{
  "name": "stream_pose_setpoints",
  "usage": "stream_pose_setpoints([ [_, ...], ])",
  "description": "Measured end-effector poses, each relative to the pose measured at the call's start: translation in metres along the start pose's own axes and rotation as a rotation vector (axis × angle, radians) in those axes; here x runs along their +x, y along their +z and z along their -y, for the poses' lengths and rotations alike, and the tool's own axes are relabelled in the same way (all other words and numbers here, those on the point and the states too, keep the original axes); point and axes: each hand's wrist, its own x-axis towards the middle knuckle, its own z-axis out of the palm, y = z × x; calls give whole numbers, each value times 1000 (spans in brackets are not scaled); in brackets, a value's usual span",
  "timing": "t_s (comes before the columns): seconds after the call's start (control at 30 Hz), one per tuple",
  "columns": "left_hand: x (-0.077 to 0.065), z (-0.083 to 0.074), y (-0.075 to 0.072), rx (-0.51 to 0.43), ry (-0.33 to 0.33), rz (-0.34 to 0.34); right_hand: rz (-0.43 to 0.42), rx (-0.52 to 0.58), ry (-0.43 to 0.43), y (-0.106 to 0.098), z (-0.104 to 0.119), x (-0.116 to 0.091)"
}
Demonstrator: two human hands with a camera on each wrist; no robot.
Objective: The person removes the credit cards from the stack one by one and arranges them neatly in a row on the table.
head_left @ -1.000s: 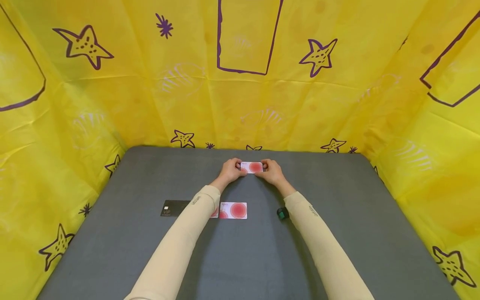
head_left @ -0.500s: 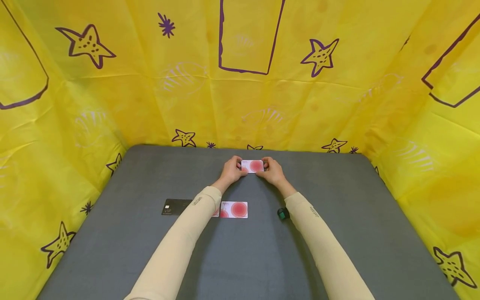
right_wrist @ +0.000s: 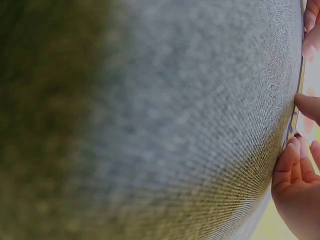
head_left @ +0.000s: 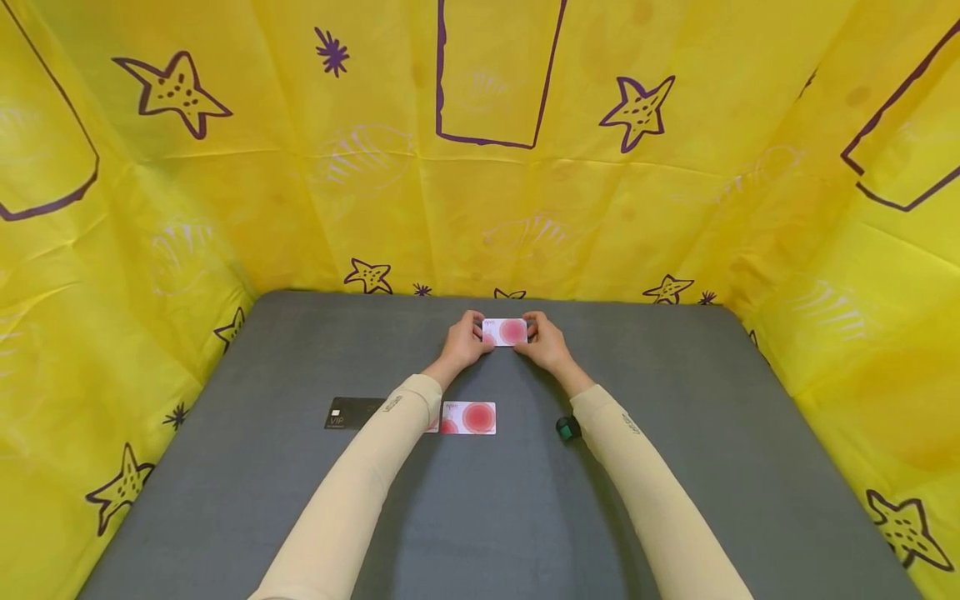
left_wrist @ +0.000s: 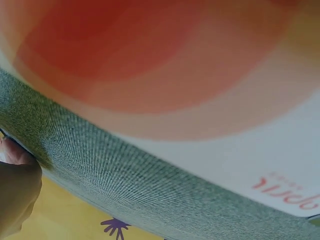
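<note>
In the head view a white card with red circles [head_left: 505, 332] is pinched at its two short ends by both hands near the back of the table. My left hand [head_left: 462, 342] grips its left end and my right hand [head_left: 547, 343] its right end. Closer to me lies a row of flat cards: a black VIP card [head_left: 347, 414] on the left and a white and red card [head_left: 469, 418] on the right. Between them a similar card [head_left: 433, 424] is mostly hidden under my left sleeve. The left wrist view shows a red-circled card [left_wrist: 165, 100] very close up.
The grey table [head_left: 480, 517] is enclosed by yellow cloth walls [head_left: 487, 208] at the back and sides. A small dark object with a green face [head_left: 567, 428] is beside my right sleeve; I cannot tell whether it rests on the table.
The held card's far edge has tipped up slightly, showing a little more of its face. Both hands keep their hold, and the row of cards stays put.
</note>
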Motion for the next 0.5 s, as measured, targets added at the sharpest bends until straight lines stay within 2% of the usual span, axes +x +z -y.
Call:
stream_pose_setpoints([
  [0.5,-9,1,-2,-25,53,-1,2,4,-46,-3,-1,-11],
])
